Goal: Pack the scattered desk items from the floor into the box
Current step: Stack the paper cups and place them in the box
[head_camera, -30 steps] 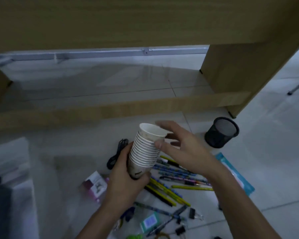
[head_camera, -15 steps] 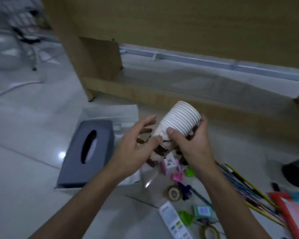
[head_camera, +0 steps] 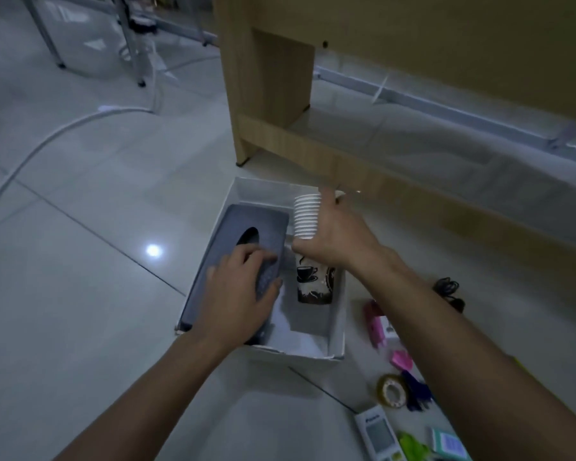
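A white box [head_camera: 336,331] sits open on the tiled floor [head_camera: 80,201], just in front of the wooden leg of a counter [head_camera: 270,78]. A grey tissue box [head_camera: 246,217] fills the left part of the white box, its oval slot facing up. The left hand [head_camera: 238,297] rests on the near end of the tissue box, fingers laid over the top and the thumb against the right edge; it is not wrapped round anything.

The right hand [head_camera: 335,234] grips a stack of paper cups [head_camera: 308,216] — thumb across the front, fingers behind the rims. The stack stands nearly upright inside the right part of the white box, beside the tissue box, and the bottom cup shows a brown coffee-cup print. Whether its base touches the bottom of the box cannot be told.

More items lie on the floor to the right of the box: a pink packet [head_camera: 376,322], a roll of tape [head_camera: 392,390], a white remote [head_camera: 378,434], a green clip [head_camera: 413,444] and — farther off — a coiled black cable [head_camera: 448,289]. A white cord [head_camera: 47,141] curves over the floor at the left.
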Motion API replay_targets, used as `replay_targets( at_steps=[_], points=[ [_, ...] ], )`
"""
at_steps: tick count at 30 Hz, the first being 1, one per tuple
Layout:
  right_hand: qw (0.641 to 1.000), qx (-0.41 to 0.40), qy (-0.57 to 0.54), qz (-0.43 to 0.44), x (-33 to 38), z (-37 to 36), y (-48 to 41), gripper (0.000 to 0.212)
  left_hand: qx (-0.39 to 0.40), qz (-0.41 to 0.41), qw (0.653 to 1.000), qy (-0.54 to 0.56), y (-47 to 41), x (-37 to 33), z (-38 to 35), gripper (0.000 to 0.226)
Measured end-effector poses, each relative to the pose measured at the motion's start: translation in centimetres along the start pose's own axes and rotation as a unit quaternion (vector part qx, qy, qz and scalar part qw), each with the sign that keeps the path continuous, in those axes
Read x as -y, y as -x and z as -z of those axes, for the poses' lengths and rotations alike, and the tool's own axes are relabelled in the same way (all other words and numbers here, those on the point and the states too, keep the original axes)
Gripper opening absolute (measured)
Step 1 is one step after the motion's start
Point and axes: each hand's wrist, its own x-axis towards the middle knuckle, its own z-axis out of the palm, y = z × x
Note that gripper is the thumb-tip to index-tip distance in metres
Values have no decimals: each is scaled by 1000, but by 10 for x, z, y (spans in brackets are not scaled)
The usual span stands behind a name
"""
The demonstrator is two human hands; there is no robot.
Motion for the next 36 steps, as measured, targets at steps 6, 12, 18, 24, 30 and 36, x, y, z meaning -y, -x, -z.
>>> replay_targets(
  at_steps=[6, 12, 18, 24, 30, 36],
  points=[
    [993, 104, -11, -57, -4, -45, 2, 109, -6, -21, 998, 66, 0, 16, 8, 31],
    [986, 85, -54, -129, -1, -69, -7, 118, -9, -30, 998, 52, -4, 12, 7, 31],
    [982, 85, -111, -125, -5, -82, -2, 127, -11, -33, 999, 41, -4, 12, 6, 30],
    [973, 136, -134, -132, -9, -81, 1, 131, -19, -19, 999, 41, -3, 8, 5, 29],
    [971, 161, -127, -126, -8, -78, 4, 139, -27, -8, 999, 24, -4, 5, 3, 28],
    [969, 138, -148, -141, -7, -78, 6, 133, -2, -8, 999, -36, -3, 5, 1, 46]
  ],
)
